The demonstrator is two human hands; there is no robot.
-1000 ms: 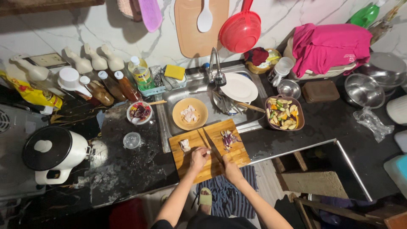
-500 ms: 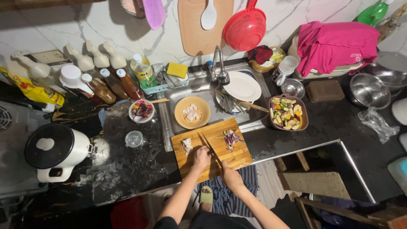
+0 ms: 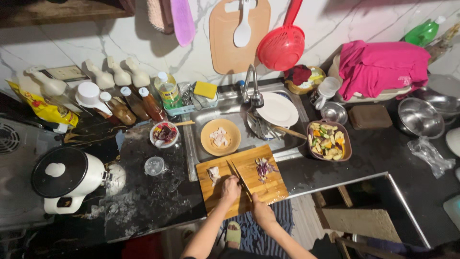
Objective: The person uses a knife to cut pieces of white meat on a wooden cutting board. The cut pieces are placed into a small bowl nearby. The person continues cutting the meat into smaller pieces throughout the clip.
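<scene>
Wooden cutting board [image 3: 268, 189] is worked at the sink's edge, a knife [image 3: 238, 174] gripped in the right hand [image 3: 261, 209].
Left hand [image 3: 231, 187] fingers are curled on the board; beyond the fingertips, pale pieces are held in an orange bowl [image 3: 221, 137], mixed vegetables in a brown dish [image 3: 329, 140].

Knife [image 3: 238, 175] handle hidden under hands; green bottle [image 3: 423, 31] cut by edge.

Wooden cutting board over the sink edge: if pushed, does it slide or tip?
The rectangular wooden cutting board looks stiff, so it would likely move as one piece. It bridges the steel sink rim and the black counter, so it may rock. The left hand on it probably steadies it.
</scene>
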